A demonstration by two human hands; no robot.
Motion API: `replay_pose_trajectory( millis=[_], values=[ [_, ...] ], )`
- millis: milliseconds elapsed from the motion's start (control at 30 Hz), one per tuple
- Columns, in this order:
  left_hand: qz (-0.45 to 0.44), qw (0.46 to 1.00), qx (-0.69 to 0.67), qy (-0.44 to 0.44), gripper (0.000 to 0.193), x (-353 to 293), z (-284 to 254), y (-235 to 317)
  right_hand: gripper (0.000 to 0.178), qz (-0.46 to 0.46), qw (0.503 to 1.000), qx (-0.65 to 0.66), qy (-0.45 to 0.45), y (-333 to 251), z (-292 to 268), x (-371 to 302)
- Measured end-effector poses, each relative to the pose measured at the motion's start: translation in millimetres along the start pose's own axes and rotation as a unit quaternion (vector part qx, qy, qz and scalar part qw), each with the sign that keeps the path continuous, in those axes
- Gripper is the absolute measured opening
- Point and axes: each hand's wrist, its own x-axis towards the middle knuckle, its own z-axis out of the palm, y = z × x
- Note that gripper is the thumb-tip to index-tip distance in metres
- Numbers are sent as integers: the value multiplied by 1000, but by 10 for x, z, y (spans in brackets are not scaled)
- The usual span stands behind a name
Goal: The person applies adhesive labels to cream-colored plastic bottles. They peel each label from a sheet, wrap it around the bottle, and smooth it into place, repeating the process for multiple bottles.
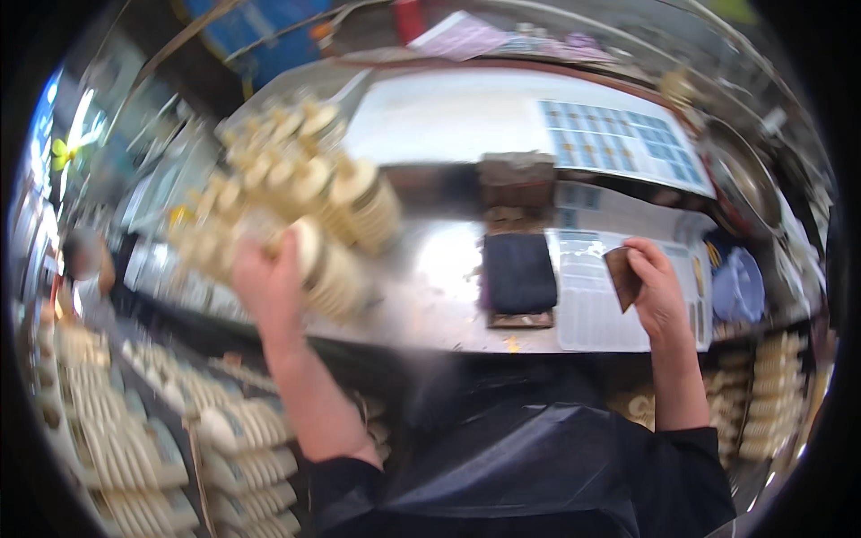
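On the left my left hand (266,285) is closed at the near stacks of cream round pieces, its thumb against a cream disc-shaped piece (308,244). Motion blurs the fingers, and part of what they grip is hidden. More stacked cream pieces (363,199) stand just beyond it. My right hand (657,289) pinches a thin, flat brown plate (622,280) upright between thumb and fingers. This plate is held above a clear compartment tray (596,321). Between my hands a folded dark cloth (520,273) lies over a brown block (518,184).
A white board (439,112) spans the far side, bearing a blue-and-white sheet (619,134) with small pieces in rows. A light-purple basket (738,285) sits at right. Racks of cream pieces (242,426) flank me below. Another person (90,287) is at far left.
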Motion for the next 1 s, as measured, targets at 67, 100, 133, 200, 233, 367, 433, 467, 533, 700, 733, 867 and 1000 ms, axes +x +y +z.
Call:
replay_pose_trajectory(
  millis=[67, 100, 133, 200, 233, 367, 433, 467, 533, 700, 733, 867, 1000],
  values=[
    [39, 996, 59, 46, 43, 138, 99, -414, 12, 10, 1000, 10, -2, -30, -68, -13],
    [56, 994, 82, 50, 45, 201, 147, -520, 12, 18, 1000, 16, -2, -56, -122, -40],
    [34, 995, 82, 46, 45, 242, 191, -509, 13, 35, 999, 16, 7, -62, -202, -58],
    [11, 996, 80, 33, 47, 336, 263, -786, 24, 89, 995, 24, -22, -189, -343, -172],
    [9, 997, 74, 18, 48, 414, 357, -1050, 28, 109, 993, 11, -32, -277, -406, -246],
    [-104, 985, 133, -25, 57, 452, 239, -804, 35, -7, 992, -71, 100, -303, -1030, -448],
    [-81, 981, 168, 59, 62, 480, 155, -943, 34, -52, 965, -137, 219, -230, -1658, -629],
    [-62, 969, 206, 120, 61, 474, 217, -919, 33, -51, 943, -157, 289, -288, -1886, -819],
    [122, 870, 372, 300, 52, 403, 361, -473, 31, -47, 870, -245, 424, -173, -2476, -1201],
    [219, 913, 54, 339, 59, 594, 885, 65, 35, 170, 699, -503, 480, 958, -3445, -2119],
    [166, 946, 87, 264, 55, 312, 843, 626, 38, 192, 686, -522, 470, 1191, -3408, -2116],
    [188, 970, -11, 155, 45, 154, 1075, 1349, 46, 289, 630, -599, 401, 2038, -3385, -1805],
    [201, 974, -60, 86, 34, -13, 1160, 1717, 47, 342, 717, -522, 312, 2630, -3589, -1896]
  ],
)
